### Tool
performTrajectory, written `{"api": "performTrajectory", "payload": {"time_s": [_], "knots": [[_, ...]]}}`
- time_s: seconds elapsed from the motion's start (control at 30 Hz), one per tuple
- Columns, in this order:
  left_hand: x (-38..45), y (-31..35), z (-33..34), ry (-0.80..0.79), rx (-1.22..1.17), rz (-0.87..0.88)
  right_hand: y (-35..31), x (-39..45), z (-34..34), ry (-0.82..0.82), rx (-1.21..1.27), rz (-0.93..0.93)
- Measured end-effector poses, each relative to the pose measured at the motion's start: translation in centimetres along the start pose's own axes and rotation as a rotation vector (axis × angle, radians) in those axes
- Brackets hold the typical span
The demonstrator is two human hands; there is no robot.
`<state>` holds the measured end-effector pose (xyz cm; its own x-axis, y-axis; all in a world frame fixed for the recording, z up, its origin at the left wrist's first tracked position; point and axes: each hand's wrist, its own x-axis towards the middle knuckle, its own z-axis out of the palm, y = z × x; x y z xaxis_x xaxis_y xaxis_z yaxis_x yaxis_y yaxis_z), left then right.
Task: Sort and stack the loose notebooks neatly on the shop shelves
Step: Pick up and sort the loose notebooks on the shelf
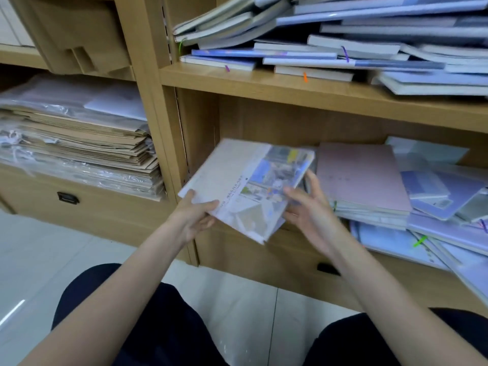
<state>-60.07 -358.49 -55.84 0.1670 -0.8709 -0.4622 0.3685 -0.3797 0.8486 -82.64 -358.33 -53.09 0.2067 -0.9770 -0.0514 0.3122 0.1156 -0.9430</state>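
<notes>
While two hands are working, the left hand [196, 216] is pinching one notebook [248, 186]; the right hand [307, 207], fingers spread, is touching its edge.

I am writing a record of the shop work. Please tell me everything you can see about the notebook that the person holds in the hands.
The notebook looks thin and flat, with a pale plain area on its left part and coloured illustrated panels on the right; a glossy sheen suggests a clear wrapper. It is tilted in the air before the lower shelf. The left hand grips its near-left corner; the right hand touches its right edge with spread fingers.
</notes>
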Motion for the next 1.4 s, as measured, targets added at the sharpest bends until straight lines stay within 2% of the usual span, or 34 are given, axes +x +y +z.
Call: {"api": "performTrajectory", "payload": {"time_s": [0.07,0.17,0.27,0.37,0.5,0.57,0.67,0.77,0.83,0.9,1.0,1.07,1.17,1.3,1.4], "knots": [[0.6,1.3,-0.9,-0.012,0.075,-0.021,-1.4,0.6,-1.2,0.061,0.071,0.164],[0.6,2.7,-1.4,-0.112,0.260,-0.079,-1.3,0.7,-2.8,0.139,-0.057,0.343],[1.1,3.1,-1.0,-0.169,0.313,-0.069,-0.6,1.2,-3.9,0.211,-0.113,0.338],[2.1,2.9,-0.4,-0.135,0.286,-0.017,-1.0,1.6,-4.5,0.253,-0.125,0.335],[3.6,2.0,0.4,-0.017,0.211,0.038,-1.0,2.2,-4.3,0.203,-0.031,0.334],[3.8,2.0,0.7,-0.050,0.243,0.017,-1.0,2.5,-3.8,0.189,0.053,0.335],[4.1,2.4,0.3,-0.189,0.204,-0.047,-1.1,3.4,-3.1,0.253,0.064,0.253],[4.5,3.4,-0.6,-0.253,0.190,-0.049,-0.8,5.0,-1.4,0.308,0.034,0.166],[4.8,4.2,-0.9,-0.181,0.145,0.038,-0.2,6.7,0.8,0.323,0.043,0.133],[5.7,4.9,-1.7,-0.036,0.095,0.179,0.5,8.5,3.2,0.323,0.027,0.091],[6.7,4.8,-2.4,0.137,0.264,0.342,1.3,10.4,4.9,0.330,-0.113,0.012],[6.9,3.6,-1.8,0.144,0.374,0.333,1.4,10.0,4.2,0.295,-0.179,0.030],[6.9,1.2,-0.5,0.085,0.321,0.206,0.9,7.9,2.2,0.232,-0.250,0.006],[6.6,1.0,1.1,-0.024,0.215,0.244,0.0,6.9,1.3,0.130,-0.352,-0.168],[6.7,2.8,1.4,0.012,0.220,0.405,0.4,8.3,1.9,0.158,-0.279,-0.208]]}}
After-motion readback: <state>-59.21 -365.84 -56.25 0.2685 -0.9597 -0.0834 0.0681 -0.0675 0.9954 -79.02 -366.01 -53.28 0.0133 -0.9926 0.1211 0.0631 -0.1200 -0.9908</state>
